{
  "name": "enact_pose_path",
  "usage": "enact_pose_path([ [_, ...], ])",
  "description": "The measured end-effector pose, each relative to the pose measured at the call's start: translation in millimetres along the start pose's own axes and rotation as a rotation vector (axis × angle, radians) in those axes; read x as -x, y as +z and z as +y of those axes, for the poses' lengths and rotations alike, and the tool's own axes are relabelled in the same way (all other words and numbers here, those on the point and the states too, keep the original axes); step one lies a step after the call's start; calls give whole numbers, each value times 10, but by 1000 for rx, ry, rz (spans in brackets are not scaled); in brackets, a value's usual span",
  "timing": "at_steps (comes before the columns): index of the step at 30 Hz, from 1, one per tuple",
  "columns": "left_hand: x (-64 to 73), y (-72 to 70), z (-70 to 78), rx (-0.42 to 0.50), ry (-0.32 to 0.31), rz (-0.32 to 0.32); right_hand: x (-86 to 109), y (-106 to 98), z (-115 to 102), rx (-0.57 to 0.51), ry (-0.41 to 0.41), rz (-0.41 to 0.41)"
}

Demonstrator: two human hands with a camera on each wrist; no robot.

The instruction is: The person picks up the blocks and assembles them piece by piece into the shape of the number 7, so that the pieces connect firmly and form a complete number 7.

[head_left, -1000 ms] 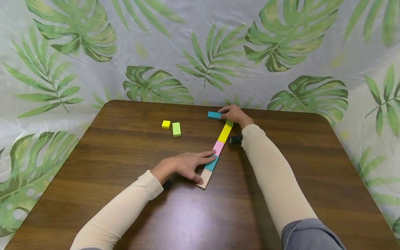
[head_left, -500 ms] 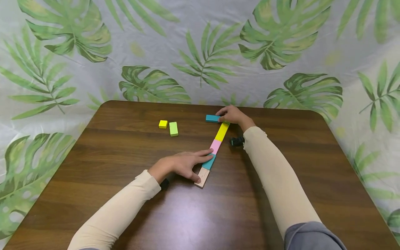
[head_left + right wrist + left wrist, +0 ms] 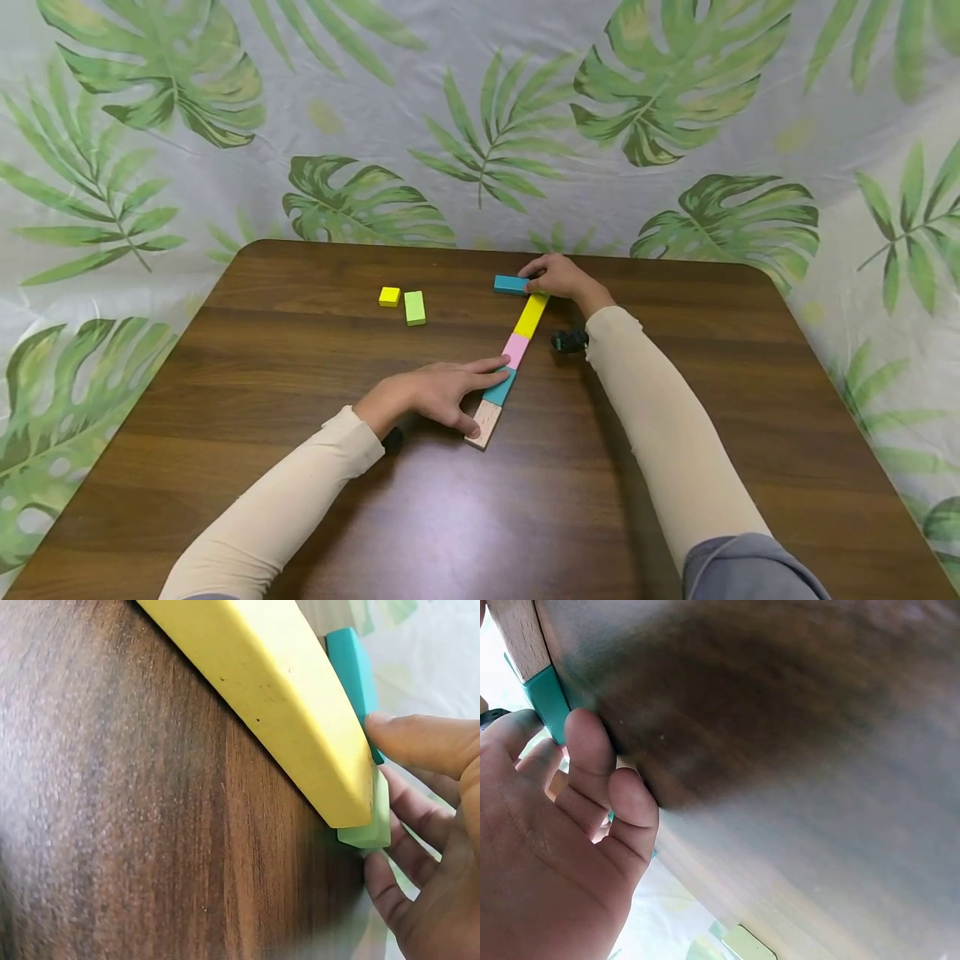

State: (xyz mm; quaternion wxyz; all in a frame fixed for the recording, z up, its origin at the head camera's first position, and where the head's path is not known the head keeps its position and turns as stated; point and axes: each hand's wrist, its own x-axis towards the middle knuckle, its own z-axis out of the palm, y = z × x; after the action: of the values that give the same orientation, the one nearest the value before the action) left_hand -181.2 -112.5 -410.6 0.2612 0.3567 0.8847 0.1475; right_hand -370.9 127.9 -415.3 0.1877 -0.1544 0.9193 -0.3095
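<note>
A slanting row of blocks runs across the table: a bare wood block (image 3: pixel 486 423), a teal block (image 3: pixel 498 389), a pink block (image 3: pixel 514 348), a yellow block (image 3: pixel 531 315) and a light green block (image 3: pixel 365 834) at the far end. My left hand (image 3: pixel 442 395) lies spread along the row, thumb on the wood block, fingertips over the teal and pink ones. At the far end my right hand (image 3: pixel 561 277) pinches the right end of a blue block (image 3: pixel 510 285), thumb on its near side. That block sits crosswise to the row, beside the green one, which the hand mostly hides.
Left of the row, a small yellow block (image 3: pixel 389 297) and a light green block (image 3: pixel 415 308) lie apart on the brown wooden table (image 3: pixel 300 333). A leaf-patterned cloth (image 3: pixel 480 125) hangs right behind the table's far edge.
The view has shifted slightly. Both hands keep their places on the blocks; the right hand and the blue block have drawn a touch nearer the row's far end.
</note>
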Motion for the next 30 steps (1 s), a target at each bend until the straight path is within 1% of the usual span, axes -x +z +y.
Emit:
enact_pose_path([
  [9,2,14,-6,6,4,6,-5,20,53,-16,-13,8],
  [12,1,15,-10,13,-1,6,7,16,105,-75,-10,48],
  [16,0,19,-12,12,3,10,37,16,195,-158,35,114],
  [17,-4,22,-15,9,4,11,44,17,215,-165,45,125],
  [22,-10,22,-15,6,3,11,44,28,246,-148,40,126],
  [30,-15,20,-26,0,10,11,-7,85,171,-130,29,126],
])
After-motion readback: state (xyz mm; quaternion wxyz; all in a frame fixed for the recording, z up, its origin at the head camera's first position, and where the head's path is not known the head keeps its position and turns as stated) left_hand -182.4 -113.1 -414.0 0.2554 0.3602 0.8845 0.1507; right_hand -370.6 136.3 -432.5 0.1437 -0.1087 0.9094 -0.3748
